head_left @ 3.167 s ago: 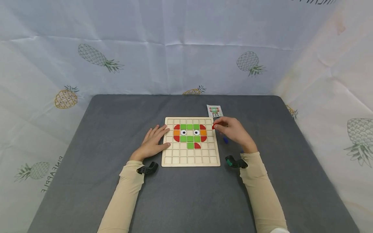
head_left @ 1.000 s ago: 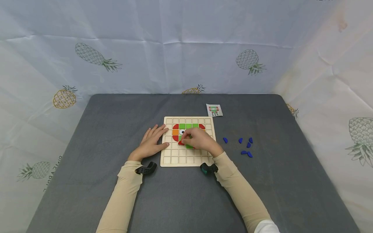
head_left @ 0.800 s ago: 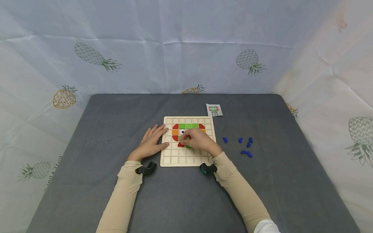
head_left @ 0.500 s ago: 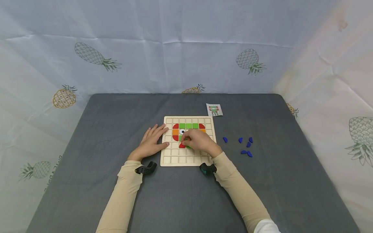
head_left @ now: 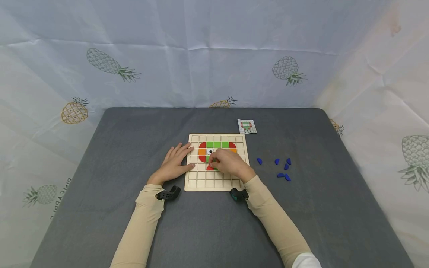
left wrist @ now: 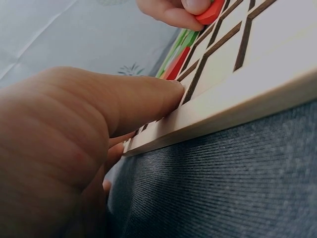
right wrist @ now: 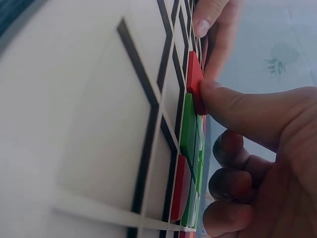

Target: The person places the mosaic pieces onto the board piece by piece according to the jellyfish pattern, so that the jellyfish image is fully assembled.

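A wooden grid board [head_left: 214,184] lies on the dark table, bearing red, green and orange tiles and a white eye tile [head_left: 210,152]. My left hand [head_left: 172,165] rests on its left edge with straight, spread fingers; the thumb lies on the rim in the left wrist view. My right hand [head_left: 231,163] holds a red quarter-circle tile [right wrist: 194,82] between thumb and index finger at a cell below the eye tile. That tile sits beside a green tile [right wrist: 187,124] in the right wrist view. The right hand covers the right eye tile and some neighbours.
Several blue curved pieces [head_left: 286,166] lie scattered on the table to the right of the board. A small printed pattern card [head_left: 247,126] lies behind the board's back right corner. A pineapple-print cloth [head_left: 201,74] hangs beyond the table.
My right hand has come leftward from the board's right edge with the red tile. Lately the tile has shifted slightly down and right into the cell beside the green tile. The left hand stays put.
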The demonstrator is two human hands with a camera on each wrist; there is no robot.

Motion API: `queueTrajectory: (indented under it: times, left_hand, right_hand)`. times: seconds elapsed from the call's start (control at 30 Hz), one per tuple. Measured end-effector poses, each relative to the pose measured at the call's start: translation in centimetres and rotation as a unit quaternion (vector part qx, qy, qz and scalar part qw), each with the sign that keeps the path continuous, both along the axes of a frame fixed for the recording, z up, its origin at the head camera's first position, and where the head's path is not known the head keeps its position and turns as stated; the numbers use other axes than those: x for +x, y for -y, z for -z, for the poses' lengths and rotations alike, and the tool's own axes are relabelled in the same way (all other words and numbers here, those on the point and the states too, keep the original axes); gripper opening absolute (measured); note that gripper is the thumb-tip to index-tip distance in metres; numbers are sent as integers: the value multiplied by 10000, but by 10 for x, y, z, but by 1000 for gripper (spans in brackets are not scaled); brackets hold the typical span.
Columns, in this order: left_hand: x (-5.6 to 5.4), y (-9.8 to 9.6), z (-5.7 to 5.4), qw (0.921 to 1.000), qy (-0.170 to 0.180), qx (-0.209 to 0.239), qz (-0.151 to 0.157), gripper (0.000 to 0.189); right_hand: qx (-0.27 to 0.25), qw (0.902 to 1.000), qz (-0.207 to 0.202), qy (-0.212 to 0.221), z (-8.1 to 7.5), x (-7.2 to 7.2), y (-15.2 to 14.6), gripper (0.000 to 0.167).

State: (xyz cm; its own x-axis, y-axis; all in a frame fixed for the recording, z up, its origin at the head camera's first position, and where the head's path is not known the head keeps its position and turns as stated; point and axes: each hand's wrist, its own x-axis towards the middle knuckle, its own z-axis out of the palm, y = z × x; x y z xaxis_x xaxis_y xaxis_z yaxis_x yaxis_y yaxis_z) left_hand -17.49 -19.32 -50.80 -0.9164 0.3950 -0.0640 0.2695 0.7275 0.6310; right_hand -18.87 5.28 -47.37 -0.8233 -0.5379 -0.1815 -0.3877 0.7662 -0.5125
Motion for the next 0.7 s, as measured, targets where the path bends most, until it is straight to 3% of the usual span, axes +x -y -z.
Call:
queueTrajectory:
  times: [0.53,0.7]
  left_hand:
    - [-2,0,0,10000,-5,-35,29,70]
    - [-2,1,1,10000,19,-56,27,70]
  right_hand:
    - [259,9996,55,-124,-4,4,5,7]
    - [94,9998,-167,71,-6,4,2,12]
